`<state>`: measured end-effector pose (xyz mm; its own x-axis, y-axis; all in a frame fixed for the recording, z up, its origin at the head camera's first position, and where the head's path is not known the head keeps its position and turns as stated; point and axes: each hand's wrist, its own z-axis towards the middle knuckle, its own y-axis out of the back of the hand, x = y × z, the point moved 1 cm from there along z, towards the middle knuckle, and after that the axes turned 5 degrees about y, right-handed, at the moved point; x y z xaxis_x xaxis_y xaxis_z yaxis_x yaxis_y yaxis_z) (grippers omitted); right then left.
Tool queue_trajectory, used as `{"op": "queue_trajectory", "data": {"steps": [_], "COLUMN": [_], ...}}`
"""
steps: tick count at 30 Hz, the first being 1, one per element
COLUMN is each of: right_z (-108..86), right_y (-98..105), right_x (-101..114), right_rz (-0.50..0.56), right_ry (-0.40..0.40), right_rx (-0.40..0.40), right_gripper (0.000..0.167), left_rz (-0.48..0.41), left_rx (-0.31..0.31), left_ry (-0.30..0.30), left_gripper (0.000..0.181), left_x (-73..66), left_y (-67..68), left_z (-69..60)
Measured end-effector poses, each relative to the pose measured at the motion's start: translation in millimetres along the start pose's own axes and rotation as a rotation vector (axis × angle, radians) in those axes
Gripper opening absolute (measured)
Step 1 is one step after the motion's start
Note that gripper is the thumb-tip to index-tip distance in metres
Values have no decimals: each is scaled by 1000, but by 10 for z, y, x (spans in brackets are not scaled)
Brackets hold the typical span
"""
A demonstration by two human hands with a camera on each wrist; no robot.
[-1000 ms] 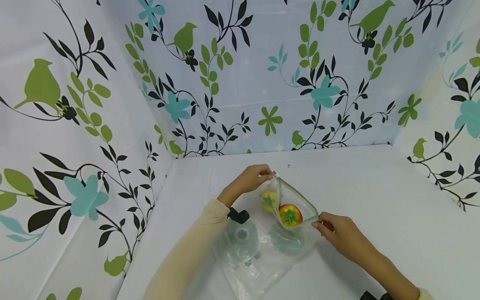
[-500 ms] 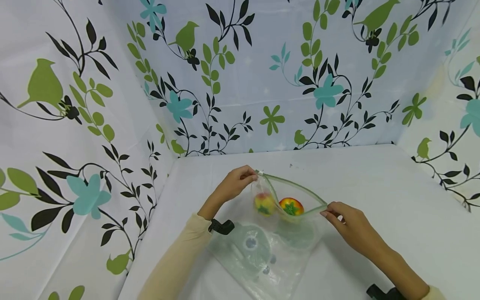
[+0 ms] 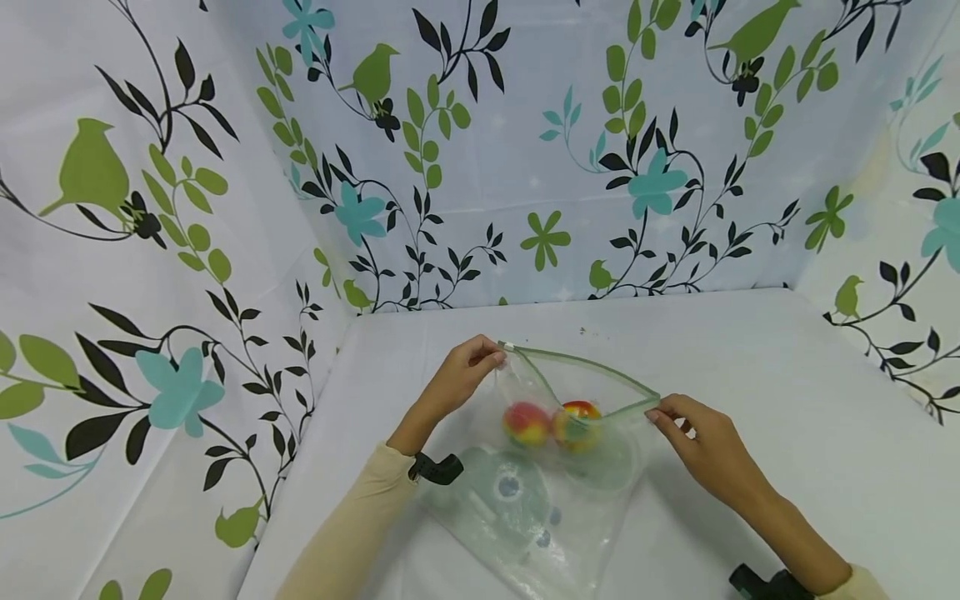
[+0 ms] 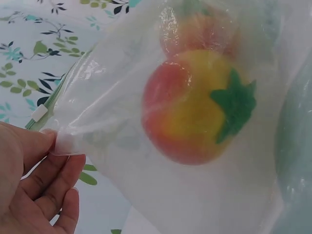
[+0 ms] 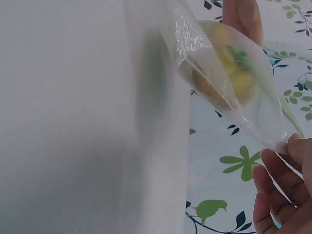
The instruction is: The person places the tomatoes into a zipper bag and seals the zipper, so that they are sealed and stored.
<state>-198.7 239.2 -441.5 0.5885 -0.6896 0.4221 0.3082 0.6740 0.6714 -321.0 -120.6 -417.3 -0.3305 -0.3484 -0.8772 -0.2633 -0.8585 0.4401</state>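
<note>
A clear zip bag (image 3: 577, 533) with a green zip strip hangs between my hands, its mouth parted. My left hand (image 3: 453, 377) pinches its upper left corner beside the white slider (image 4: 39, 113). The opposite corner is pinched between thumb and fingers of my right hand (image 3: 701, 442). Inside the bag are two red-and-yellow toy fruits, one on the left (image 3: 527, 423) and one on the right (image 3: 576, 427), side by side. A green star-shaped leaf top (image 4: 234, 105) shows on one in the left wrist view. Pale green round shapes (image 3: 508, 492) show through lower down; their kind is unclear.
A white table (image 3: 750, 367) lies under the bag. Patterned cloth (image 3: 480, 167) with birds and leaves stands behind it and at both sides. Black wrist mounts (image 3: 437, 469) sit on both wrists.
My left hand has moved left and my right hand slightly right, spreading the bag's mouth wider. Both fruits have shifted and turned, now sitting level behind the front film.
</note>
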Motion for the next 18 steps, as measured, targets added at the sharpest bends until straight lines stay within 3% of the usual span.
{"op": "queue_trajectory", "data": {"steps": [6, 18], "right_z": [-4, 88], "right_y": [52, 26], "right_x": [-67, -170], "right_rz": [31, 36], "right_ry": [-74, -78], "right_rx": [-25, -13], "right_gripper": [8, 9], "left_rz": [-81, -74], "left_rx": [-61, -112], "left_ry": [52, 63], "left_gripper": [19, 17], "left_x": [125, 213], "left_y": [86, 132], "left_z": [-106, -225]}}
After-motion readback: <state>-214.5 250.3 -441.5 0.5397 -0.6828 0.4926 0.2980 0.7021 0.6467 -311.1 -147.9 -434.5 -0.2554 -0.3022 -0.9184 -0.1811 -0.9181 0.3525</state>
